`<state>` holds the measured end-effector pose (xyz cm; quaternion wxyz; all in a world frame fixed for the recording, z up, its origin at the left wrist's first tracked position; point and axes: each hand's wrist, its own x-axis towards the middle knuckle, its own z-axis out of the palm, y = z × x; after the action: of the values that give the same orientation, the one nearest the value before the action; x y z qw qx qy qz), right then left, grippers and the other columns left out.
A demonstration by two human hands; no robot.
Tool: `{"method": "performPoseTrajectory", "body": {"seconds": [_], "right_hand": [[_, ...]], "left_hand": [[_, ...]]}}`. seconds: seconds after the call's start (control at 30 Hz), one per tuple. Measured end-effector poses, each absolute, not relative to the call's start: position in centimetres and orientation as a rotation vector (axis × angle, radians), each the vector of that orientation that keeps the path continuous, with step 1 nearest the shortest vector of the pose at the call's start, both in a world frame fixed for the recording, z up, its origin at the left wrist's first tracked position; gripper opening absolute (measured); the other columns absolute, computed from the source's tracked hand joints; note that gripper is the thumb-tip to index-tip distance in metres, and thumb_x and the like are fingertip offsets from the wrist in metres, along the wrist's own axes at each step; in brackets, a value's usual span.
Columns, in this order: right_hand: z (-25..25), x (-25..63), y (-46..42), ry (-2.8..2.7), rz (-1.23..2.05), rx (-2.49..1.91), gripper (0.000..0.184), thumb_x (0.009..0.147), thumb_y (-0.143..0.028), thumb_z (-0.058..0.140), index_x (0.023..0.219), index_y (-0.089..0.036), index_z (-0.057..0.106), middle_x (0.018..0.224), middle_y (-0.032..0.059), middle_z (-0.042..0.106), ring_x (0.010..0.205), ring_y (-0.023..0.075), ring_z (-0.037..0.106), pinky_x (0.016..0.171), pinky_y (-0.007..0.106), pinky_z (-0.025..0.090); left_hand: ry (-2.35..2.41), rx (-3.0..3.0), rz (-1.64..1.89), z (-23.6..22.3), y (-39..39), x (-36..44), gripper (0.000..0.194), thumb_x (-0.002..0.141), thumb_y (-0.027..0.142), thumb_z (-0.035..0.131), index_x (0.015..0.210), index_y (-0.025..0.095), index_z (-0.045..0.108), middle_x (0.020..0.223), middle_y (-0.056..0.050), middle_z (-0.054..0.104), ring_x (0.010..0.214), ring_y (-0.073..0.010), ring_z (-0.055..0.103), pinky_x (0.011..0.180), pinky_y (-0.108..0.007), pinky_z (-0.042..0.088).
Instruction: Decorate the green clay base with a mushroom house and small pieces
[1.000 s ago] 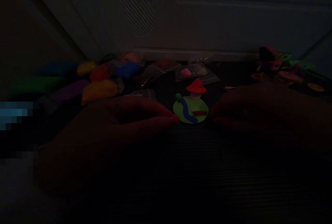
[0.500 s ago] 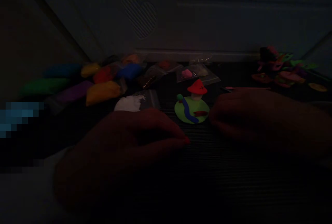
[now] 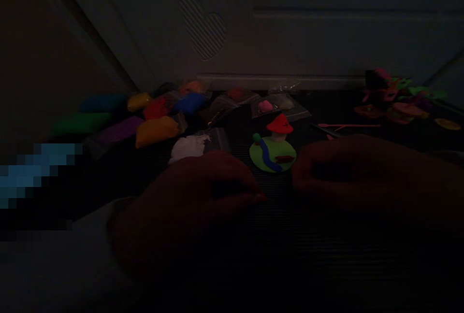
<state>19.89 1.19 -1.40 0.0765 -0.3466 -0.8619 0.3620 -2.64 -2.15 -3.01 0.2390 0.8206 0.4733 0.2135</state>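
Observation:
The scene is very dark. A small clay model stands on the ribbed dark surface: a green disc with a blue strip, a red bit and a red-capped mushroom. My left hand lies just in front and left of it, fingers pinched on a tiny red clay piece. My right hand rests to the right of the model, fingers curled inward; what they hold, if anything, is lost in the dark.
Bags of coloured clay lie at the back left, with a white lump in a clear bag nearer. A thin pink stick and a heap of colourful plastic tools sit at the right. A pale wall panel closes the back.
My left hand has drawn back from the green disc's edge toward me, still pinching the red piece, which uncovered the white lump. My right hand stayed beside the model.

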Motion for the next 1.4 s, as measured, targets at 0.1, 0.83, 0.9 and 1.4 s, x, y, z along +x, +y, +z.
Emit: {"method": "performPoseTrajectory", "body": {"seconds": [0.1, 0.83, 0.9, 1.4], "right_hand": [[-1.1, 19.8, 1.1, -2.525, 1.145, -1.089, 0.016, 0.083, -0.033, 0.050, 0.079, -0.021, 0.060, 0.062, -0.0065, 0.053, 0.053, 0.0013, 0.045, 0.044, 0.008, 0.035], [-0.9, 18.7, -1.2, -2.096, 1.627, -1.115, 0.018, 0.080, -0.038, 0.055, 0.084, -0.021, 0.060, 0.071, -0.0037, 0.056, 0.059, 0.0033, 0.049, 0.048, 0.010, 0.038], [-1.0, 18.7, -1.2, -2.115, 1.591, -1.116, 0.019, 0.080, -0.038, 0.055, 0.085, -0.021, 0.061, 0.073, -0.0036, 0.058, 0.060, 0.0042, 0.051, 0.049, 0.011, 0.039], [-1.0, 18.8, -1.7, -1.804, 1.768, -1.016, 0.020, 0.082, -0.032, 0.056, 0.100, -0.033, 0.064, 0.084, -0.0081, 0.066, 0.068, 0.0014, 0.061, 0.056, 0.004, 0.046]], "left_hand": [[1.325, 2.260, 0.596, -2.7, -2.1, -2.8, 0.009, 0.073, 0.031, 0.063, 0.080, 0.029, 0.069, 0.080, 0.006, 0.070, 0.071, -0.0115, 0.063, 0.066, -0.018, 0.048], [1.281, 2.558, 1.172, -2.7, -5.0, -1.2, 0.015, 0.078, 0.024, 0.058, 0.089, 0.034, 0.062, 0.099, 0.003, 0.056, 0.097, -0.0182, 0.048, 0.085, -0.032, 0.045], [1.303, 2.574, 1.161, -2.8, -5.0, -1.1, 0.015, 0.077, 0.023, 0.060, 0.088, 0.033, 0.063, 0.097, 0.002, 0.057, 0.097, -0.0179, 0.048, 0.085, -0.031, 0.044], [1.367, 2.585, 1.170, -2.1, -4.1, -1.3, 0.010, 0.077, 0.017, 0.058, 0.085, 0.023, 0.062, 0.093, 0.000, 0.062, 0.095, -0.0167, 0.051, 0.087, -0.030, 0.042]]}}
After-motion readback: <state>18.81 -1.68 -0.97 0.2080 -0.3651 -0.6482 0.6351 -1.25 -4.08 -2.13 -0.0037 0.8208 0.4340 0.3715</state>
